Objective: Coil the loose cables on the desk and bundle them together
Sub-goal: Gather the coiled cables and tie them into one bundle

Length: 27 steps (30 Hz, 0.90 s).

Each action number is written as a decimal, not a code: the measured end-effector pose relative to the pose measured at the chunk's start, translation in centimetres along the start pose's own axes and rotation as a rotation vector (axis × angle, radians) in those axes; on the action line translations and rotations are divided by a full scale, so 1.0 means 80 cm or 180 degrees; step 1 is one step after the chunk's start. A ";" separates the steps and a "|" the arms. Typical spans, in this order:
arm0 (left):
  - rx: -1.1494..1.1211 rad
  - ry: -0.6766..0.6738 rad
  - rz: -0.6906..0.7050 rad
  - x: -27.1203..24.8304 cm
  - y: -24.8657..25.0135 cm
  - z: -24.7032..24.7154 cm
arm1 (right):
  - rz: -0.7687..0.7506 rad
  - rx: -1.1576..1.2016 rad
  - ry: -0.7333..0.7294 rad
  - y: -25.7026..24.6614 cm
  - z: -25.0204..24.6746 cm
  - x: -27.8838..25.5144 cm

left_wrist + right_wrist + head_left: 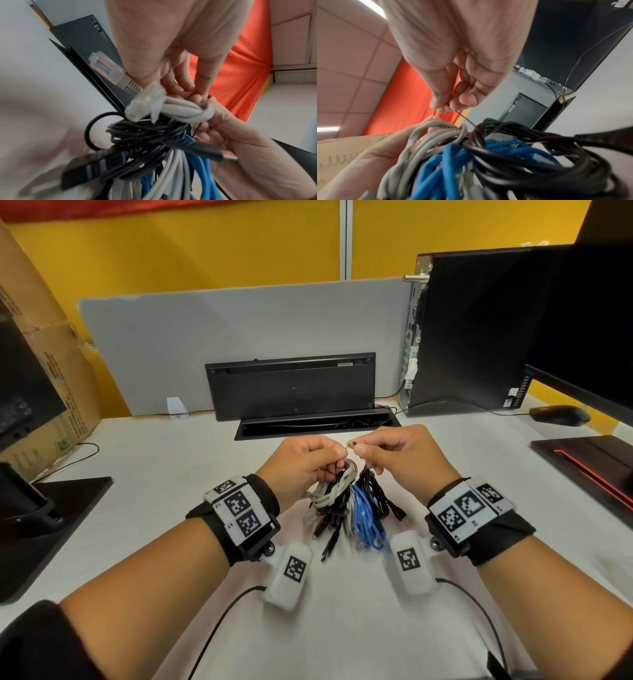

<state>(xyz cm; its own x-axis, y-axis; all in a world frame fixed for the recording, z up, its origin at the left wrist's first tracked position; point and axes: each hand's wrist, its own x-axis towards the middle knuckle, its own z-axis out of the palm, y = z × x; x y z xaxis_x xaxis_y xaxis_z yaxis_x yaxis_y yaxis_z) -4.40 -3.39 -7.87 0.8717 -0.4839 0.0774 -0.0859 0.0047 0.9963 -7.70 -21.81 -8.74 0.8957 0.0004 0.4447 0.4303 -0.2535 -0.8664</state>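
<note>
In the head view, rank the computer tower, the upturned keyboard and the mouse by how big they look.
1. computer tower
2. keyboard
3. mouse

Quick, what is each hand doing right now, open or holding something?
Left hand: closed, pinching one end of a thin black tie.
Right hand: closed, pinching the tie's other end above the cable bundle.

We have the cable bundle (349, 508) hanging between both hands, above the desk (171, 474) centre. Left hand (305, 463) sits left of it, right hand (397, 457) right, fingertips nearly meeting over the top. Keyboard (291, 386) stands on edge behind, against the divider panel (205, 337). PC tower (472, 330) back right, mouse (560, 415) right of it. Cardboard box (44, 354) far left.
</note>
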 end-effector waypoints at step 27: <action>-0.0041 0.0061 -0.0008 -0.004 0.003 0.002 | -0.0049 0.0061 -0.0196 0.002 0.000 0.001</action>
<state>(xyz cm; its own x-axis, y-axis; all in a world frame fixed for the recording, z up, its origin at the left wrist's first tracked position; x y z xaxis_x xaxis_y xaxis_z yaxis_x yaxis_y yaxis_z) -4.80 -3.38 -7.66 0.8810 -0.4670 0.0755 -0.0775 0.0149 0.9969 -7.54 -21.81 -8.84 0.8939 0.0637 0.4436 0.4455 -0.2345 -0.8640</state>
